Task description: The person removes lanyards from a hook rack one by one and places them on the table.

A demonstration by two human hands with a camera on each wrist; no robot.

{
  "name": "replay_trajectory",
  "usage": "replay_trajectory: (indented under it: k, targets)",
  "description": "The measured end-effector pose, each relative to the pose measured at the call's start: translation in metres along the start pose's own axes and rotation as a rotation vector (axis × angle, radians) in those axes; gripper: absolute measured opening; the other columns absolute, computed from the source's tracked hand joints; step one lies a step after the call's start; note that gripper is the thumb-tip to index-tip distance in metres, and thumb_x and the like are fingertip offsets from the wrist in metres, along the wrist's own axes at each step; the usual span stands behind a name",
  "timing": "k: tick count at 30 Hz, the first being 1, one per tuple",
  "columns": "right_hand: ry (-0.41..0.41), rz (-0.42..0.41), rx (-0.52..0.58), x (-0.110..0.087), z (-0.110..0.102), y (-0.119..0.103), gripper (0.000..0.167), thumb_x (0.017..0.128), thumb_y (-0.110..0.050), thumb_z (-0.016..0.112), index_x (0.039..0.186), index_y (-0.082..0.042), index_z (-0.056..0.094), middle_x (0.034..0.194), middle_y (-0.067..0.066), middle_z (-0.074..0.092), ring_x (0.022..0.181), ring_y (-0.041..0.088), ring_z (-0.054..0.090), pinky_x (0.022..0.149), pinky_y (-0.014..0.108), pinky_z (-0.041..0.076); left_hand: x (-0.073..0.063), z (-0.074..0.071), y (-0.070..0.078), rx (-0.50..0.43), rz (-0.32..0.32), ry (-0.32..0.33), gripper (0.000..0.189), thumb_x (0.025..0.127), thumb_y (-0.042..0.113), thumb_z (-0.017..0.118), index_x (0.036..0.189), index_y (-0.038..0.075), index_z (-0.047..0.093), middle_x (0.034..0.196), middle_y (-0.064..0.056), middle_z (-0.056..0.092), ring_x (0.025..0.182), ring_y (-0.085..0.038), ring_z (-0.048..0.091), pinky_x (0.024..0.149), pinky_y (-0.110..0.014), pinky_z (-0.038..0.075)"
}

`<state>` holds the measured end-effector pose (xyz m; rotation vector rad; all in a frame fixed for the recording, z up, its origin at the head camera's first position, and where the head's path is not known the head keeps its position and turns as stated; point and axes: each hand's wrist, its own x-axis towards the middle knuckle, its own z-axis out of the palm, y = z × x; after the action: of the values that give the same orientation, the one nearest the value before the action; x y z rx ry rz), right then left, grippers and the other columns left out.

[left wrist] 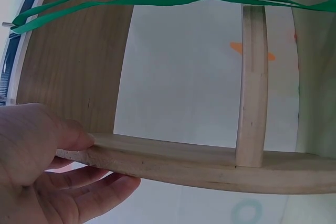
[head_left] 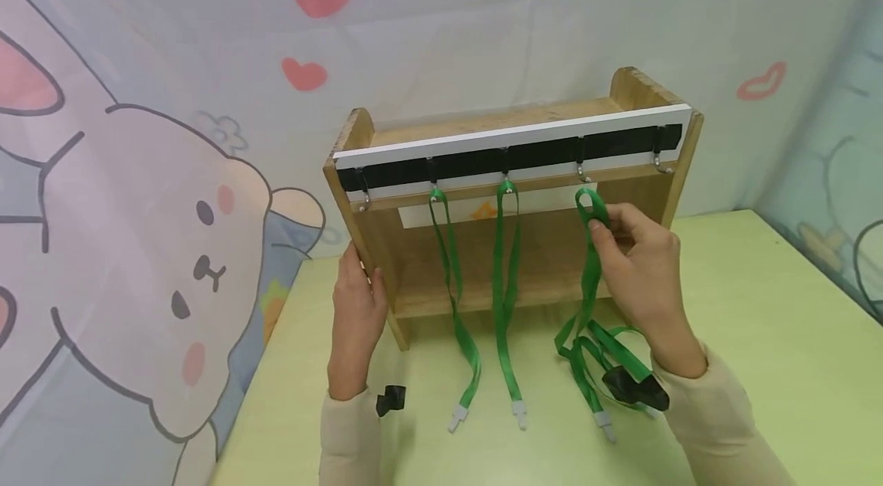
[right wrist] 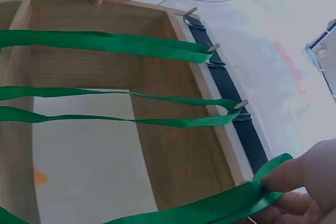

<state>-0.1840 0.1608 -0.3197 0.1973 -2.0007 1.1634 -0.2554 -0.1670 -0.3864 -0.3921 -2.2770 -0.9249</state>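
Observation:
A small wooden shelf [head_left: 441,294] carries a white and black strip with several metal hooks along its top front. Two green lanyards hang there: one lanyard [head_left: 455,302] on the second hook from the left, another lanyard [head_left: 506,302] on the middle hook. My right hand [head_left: 641,264] pinches a third green lanyard [head_left: 589,279] near its top loop. That loop is just below the fourth hook [head_left: 583,172], apart from it in the head view. With thumb and fingers on either side, my left hand [left wrist: 58,166] grips the shelf's left side panel [left wrist: 173,163].
More green strap [head_left: 621,352] lies bunched on the yellow-green table [head_left: 779,302] under my right wrist. The outer hooks, left hook [head_left: 364,201] and right hook [head_left: 661,164], hold nothing. Behind stands a cloth backdrop [head_left: 483,26] with cartoon prints.

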Motion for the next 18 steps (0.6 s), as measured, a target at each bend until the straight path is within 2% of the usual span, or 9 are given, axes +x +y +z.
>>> replay_trajectory:
  k: [4, 8, 14, 18]
  targets:
    - [-0.104, 0.045, -0.014, -0.004, -0.005, 0.007, 0.011, 0.097, 0.001, 0.065, 0.104, 0.005, 0.072, 0.091, 0.016, 0.074, 0.076, -0.004, 0.062, 0.069, 0.009, 0.048, 0.001, 0.000, 0.001, 0.002, -0.005, 0.001, 0.053, 0.099, -0.007, 0.054, 0.146, -0.016, 0.029, 0.134, -0.037, 0.045, 0.117, -0.051, 0.056, 0.081, -0.056, 0.057]
    - [-0.179, 0.066, -0.018, -0.010, -0.007, 0.014, 0.012, 0.097, -0.002, 0.065, 0.106, 0.004, 0.072, 0.093, 0.016, 0.073, 0.078, 0.000, 0.066, 0.070, 0.010, 0.050, 0.002, -0.001, 0.001, 0.007, -0.011, -0.001, 0.053, 0.099, -0.007, 0.053, 0.146, -0.016, 0.029, 0.135, -0.037, 0.045, 0.120, -0.051, 0.054, 0.085, -0.058, 0.055]
    - [-0.258, 0.093, 0.044, -0.022, -0.008, 0.024, 0.014, 0.097, 0.000, 0.065, 0.109, 0.004, 0.072, 0.101, 0.015, 0.072, 0.085, -0.004, 0.063, 0.076, 0.011, 0.051, 0.003, 0.000, 0.002, -0.003, -0.028, -0.012, 0.053, 0.100, -0.006, 0.053, 0.147, -0.015, 0.029, 0.136, -0.036, 0.044, 0.121, -0.051, 0.054, 0.085, -0.058, 0.056]
    - [-0.320, 0.117, 0.086, -0.032, -0.006, 0.030, 0.014, 0.097, 0.001, 0.065, 0.109, 0.003, 0.072, 0.103, 0.013, 0.070, 0.087, -0.001, 0.064, 0.076, 0.014, 0.053, 0.001, 0.001, 0.002, -0.007, -0.048, -0.021, 0.054, 0.100, -0.005, 0.053, 0.147, -0.014, 0.028, 0.137, -0.036, 0.044, 0.122, -0.050, 0.054, 0.085, -0.058, 0.055]
